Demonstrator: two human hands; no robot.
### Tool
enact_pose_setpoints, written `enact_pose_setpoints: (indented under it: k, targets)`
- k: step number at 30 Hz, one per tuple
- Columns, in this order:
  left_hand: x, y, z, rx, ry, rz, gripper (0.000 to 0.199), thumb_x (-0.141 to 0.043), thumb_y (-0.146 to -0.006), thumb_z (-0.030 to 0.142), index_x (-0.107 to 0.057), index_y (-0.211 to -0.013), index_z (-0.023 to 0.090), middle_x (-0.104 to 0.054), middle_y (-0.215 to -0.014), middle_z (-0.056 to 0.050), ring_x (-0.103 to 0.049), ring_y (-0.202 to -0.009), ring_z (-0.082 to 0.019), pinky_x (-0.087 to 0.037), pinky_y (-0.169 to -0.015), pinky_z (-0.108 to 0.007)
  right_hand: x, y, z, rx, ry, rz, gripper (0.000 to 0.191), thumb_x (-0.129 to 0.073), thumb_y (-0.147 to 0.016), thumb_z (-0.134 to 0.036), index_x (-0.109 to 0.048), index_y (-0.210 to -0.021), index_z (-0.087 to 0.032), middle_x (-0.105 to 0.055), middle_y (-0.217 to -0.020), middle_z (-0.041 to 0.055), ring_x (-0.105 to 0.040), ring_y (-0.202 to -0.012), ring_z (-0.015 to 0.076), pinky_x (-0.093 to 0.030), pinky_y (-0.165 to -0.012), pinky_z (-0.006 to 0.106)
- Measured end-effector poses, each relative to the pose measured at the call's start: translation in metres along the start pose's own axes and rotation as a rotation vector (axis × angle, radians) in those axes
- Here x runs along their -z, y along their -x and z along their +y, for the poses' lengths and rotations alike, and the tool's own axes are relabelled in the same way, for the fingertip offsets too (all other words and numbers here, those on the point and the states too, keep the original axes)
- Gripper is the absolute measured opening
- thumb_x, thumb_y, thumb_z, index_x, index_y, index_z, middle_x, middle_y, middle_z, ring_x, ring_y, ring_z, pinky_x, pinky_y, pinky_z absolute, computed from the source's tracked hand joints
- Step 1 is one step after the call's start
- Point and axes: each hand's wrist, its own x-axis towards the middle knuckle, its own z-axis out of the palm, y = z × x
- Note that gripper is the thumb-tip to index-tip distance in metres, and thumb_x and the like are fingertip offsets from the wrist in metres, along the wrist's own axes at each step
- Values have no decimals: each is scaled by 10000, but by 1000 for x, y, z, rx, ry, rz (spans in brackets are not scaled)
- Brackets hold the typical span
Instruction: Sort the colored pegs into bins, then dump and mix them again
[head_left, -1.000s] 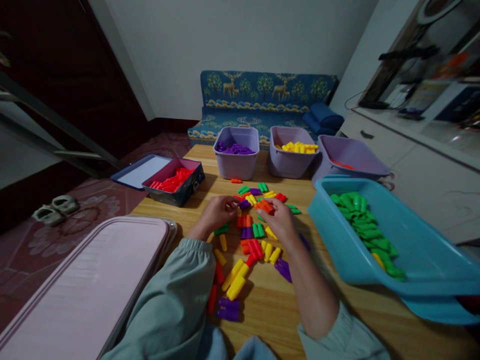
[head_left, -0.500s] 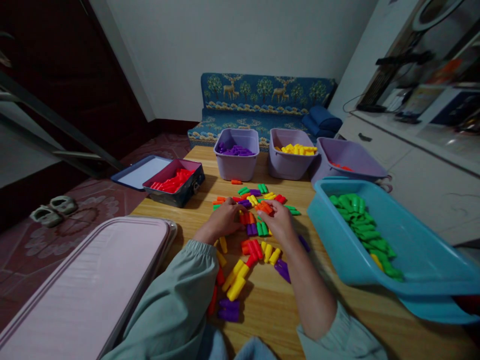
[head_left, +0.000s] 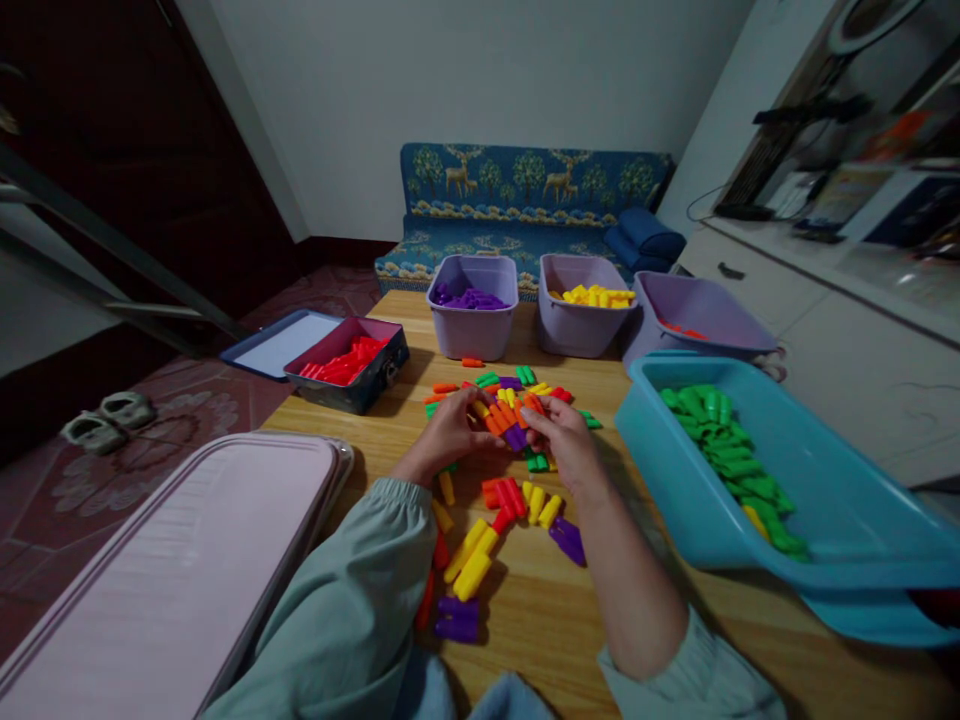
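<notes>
My left hand (head_left: pixel 459 432) is closed on the left side of a joined cluster of orange, yellow and purple pieces (head_left: pixel 504 418) above the middle of the table. On the cluster's right side, my right hand (head_left: pixel 561 432) grips orange pieces with thumb and fingers. Beyond the hands lie scattered green, purple, yellow and red pieces. Nearer to me are red pieces (head_left: pixel 505 497), yellow pieces (head_left: pixel 472 560) and purple pieces (head_left: pixel 457 620) on the wooden table (head_left: pixel 532 630). Where the fingertips meet the pieces is partly hidden.
Behind stand a bin of purple pieces (head_left: pixel 474 333), a bin of yellow ones (head_left: pixel 577 332) and another lilac bin (head_left: pixel 705 310). A teal tub (head_left: pixel 667 490) is right; a metal box (head_left: pixel 360 385) and pink lid (head_left: pixel 187 570) are left.
The cluster between my hands has been lifted and tilted, and its purple end has moved right. My right hand has shifted slightly right and down.
</notes>
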Motion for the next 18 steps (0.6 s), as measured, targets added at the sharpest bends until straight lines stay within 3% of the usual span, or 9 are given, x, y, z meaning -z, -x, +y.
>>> enact_pose_setpoints:
  k: [4,9,12,18]
  targets:
    - [-1,-2,-7,-25,67,-20,577,-902,-480,314,-647,-966,134,-665,-858,-39,-602,-690,-154,-487,-615,-254,-1,0,2,-19,104,-62,461,-801,-547,-372,-635,-917,-153,-618,-602,-30,-451,-416,72,-317,-392,197]
    - [3,-2,-6,-45,205,-86,337,-752,-722,387,-717,-938,130,-711,-942,-95,-635,-795,-187,-502,-706,-277,2,0,2,-24,151,-87,539,-784,-578,-338,-629,-1062,-159,-679,-736,-1,-417,-404,52,-302,-378,192]
    - [0,-2,-3,-4,317,-19,322,-720,-745,375,-738,-955,131,-722,-953,-100,-641,-820,-199,-500,-711,-278,3,1,0,-25,198,-150,487,-778,-592,-345,-665,-1024,-148,-653,-678,-13,-404,-415,54,-290,-384,189]
    - [-6,-7,-2,106,439,153,379,-774,-642,340,-740,-947,117,-637,-644,-7,-522,-543,-101,-424,-531,-214,5,4,-5,-3,237,-212,343,-754,-634,-363,-707,-870,-117,-546,-547,-49,-320,-419,34,-222,-385,178]
